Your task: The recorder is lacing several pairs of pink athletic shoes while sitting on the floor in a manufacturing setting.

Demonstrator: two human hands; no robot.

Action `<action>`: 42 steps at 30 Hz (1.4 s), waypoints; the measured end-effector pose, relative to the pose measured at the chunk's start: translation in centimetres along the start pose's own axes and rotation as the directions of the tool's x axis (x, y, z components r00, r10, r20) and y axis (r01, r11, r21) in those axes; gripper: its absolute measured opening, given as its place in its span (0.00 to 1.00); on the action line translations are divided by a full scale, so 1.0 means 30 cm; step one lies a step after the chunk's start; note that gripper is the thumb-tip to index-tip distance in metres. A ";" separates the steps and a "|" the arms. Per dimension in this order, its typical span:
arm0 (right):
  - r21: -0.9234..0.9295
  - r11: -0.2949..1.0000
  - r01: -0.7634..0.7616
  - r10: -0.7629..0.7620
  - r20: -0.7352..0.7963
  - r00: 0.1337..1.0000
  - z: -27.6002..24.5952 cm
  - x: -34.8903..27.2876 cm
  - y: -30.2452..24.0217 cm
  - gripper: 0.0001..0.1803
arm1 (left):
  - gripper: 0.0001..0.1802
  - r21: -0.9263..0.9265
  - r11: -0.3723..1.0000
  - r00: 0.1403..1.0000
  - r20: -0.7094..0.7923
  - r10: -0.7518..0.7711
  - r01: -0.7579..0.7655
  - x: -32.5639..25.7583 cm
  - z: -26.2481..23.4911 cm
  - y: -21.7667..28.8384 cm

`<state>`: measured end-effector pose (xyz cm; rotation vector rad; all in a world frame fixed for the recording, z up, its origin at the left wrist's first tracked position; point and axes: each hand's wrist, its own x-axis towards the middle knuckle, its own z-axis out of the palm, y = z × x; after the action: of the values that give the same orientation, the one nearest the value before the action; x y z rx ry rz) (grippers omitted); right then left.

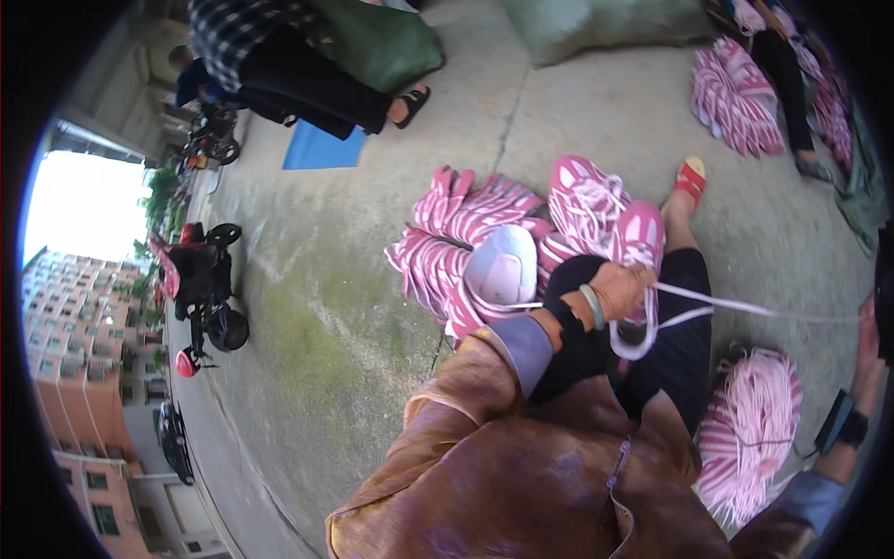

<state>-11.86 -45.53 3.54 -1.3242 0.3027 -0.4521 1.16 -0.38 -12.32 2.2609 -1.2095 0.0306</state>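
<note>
My left hand (pixel 616 291) is closed at a pink-and-white lace-up shoe (pixel 639 233), gripping a white shoelace (pixel 712 301) beside it. A loop of the lace hangs below these fingers. From there the lace runs taut to my right hand (pixel 870 337), stretched far out at the right edge. Its fingers are partly cut off by the rim but appear closed on the lace end. Another pink shoe (pixel 582 191) with loose white laces lies just beyond. Stacked pink-and-white striped shoes (pixel 466 210) lie left of my knees, one showing its pale insole (pixel 503 265).
By my right leg lies a bundle of pale pink laces (pixel 756 419) tied with dark cord. Across from me are green sacks (pixel 605 28), a blue sheet (pixel 322 147) and a standing person (pixel 307 79). More striped shoes (pixel 736 98) lie near another person's leg. Motorbikes (pixel 209 279) stand left.
</note>
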 end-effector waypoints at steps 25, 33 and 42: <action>-0.152 0.863 -0.482 0.496 0.437 0.750 0.678 -0.434 0.194 0.08 | 0.06 -0.442 0.885 0.989 -0.077 0.127 -0.148 0.091 -0.368 0.348; -0.422 0.869 -0.259 0.478 0.578 0.661 0.592 -0.460 0.123 0.06 | 0.05 -0.532 0.828 0.938 0.163 0.306 -0.178 0.000 -0.517 0.379; -0.566 0.750 -0.342 0.648 0.523 0.554 0.571 -0.325 0.392 0.05 | 0.07 -0.930 0.188 0.854 0.191 -0.484 0.315 -0.215 -0.842 -0.021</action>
<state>-10.80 -24.05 -4.49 -1.6272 0.1245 0.6747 3.84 17.20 6.76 1.3131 -0.2475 -0.5843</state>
